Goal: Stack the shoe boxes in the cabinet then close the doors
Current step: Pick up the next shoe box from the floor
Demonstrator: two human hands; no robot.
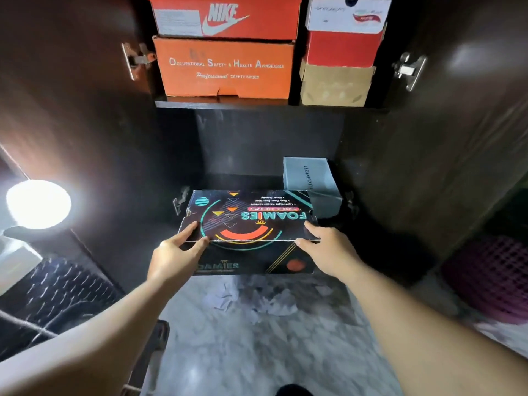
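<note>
Left hand and right hand grip one black Foamies box, a grey box beyond the right hand, five boxes shelved above.

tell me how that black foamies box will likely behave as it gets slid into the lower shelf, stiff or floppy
The black Foamies box looks like stiff cardboard with flat faces and crisp edges, so it should slide in as one piece. It is broad and low, so it is unlikely to tip. The left hand and right hand grip its lid edge, which may flex or lift.
</note>
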